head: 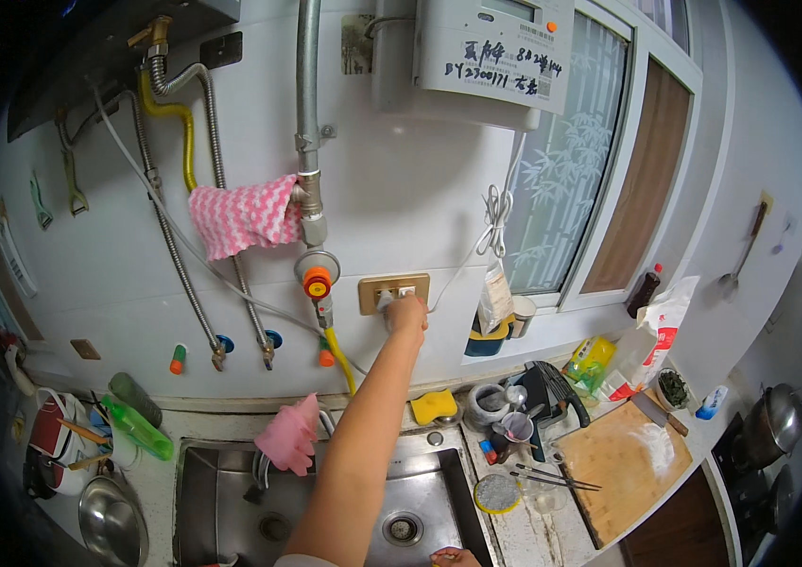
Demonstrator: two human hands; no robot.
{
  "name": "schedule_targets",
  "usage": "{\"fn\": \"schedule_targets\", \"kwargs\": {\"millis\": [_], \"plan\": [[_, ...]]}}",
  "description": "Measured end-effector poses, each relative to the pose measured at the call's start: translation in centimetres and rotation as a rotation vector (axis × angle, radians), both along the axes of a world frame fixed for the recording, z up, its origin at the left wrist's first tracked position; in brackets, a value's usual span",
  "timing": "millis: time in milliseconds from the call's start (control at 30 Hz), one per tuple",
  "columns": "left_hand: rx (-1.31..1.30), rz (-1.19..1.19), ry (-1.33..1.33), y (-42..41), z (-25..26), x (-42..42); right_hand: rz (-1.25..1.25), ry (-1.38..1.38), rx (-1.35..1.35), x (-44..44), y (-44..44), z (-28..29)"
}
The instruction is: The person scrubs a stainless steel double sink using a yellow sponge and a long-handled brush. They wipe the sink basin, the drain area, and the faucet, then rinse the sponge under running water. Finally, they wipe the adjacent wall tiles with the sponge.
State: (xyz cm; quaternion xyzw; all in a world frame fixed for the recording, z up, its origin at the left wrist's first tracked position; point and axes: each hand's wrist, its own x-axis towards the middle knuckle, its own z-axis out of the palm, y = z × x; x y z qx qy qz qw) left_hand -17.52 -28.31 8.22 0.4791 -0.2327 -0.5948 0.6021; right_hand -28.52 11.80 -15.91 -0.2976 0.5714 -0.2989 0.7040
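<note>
My left hand [406, 313] reaches up over the sink to a gold-framed wall socket [367, 298]. Its fingers close around a white plug [407, 291] at the socket's right side, and they hide part of it. A grey plug [384, 298] sits just left of my fingers. From beside the hand, a thin white cord [459, 275] runs up to a tied bundle on the wall. Only part of my right hand [454, 558] shows, at the bottom edge by the sink's front; its fingers are curled, and whether it holds anything is unclear.
Below lies a steel double sink [436, 489] with a pink cloth [289, 436] over its faucet. A yellow gas hose [339, 358] hangs left of my arm. On the right are a yellow sponge [433, 406], a stone mortar [484, 407] and a cutting board [613, 461] with a cleaver [650, 410].
</note>
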Motion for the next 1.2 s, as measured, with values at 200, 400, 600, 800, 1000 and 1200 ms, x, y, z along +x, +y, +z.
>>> {"fn": "schedule_targets", "kwargs": {"millis": [200, 400, 600, 800, 1000, 1200], "plan": [[-0.068, -0.056, -0.052, 0.0, -0.4, 1.4, -0.011, 0.076, -0.057, -0.1, 1.1, 2.1], [-0.044, 0.082, -0.025, -0.9, -0.2, 0.4, -0.056, -0.009, -0.094, -0.5, 1.3, 3.6], [-0.03, 0.073, 0.016, -1.0, -0.5, 0.2, -0.092, -0.044, -0.1, 0.7, 2.0, 3.4], [-0.003, -0.083, 0.027, 0.2, -1.1, 1.5, -0.047, 0.112, -0.118, 0.6, 2.5, 1.5], [-0.032, -0.191, 0.015, 2.6, -0.4, 2.0, -0.021, -0.094, -0.078, 0.8, 2.6, 4.1], [-0.044, -0.169, -0.006, 0.3, -0.6, 2.4, 0.073, -0.464, 0.022, 1.2, 1.1, -0.2]]}}
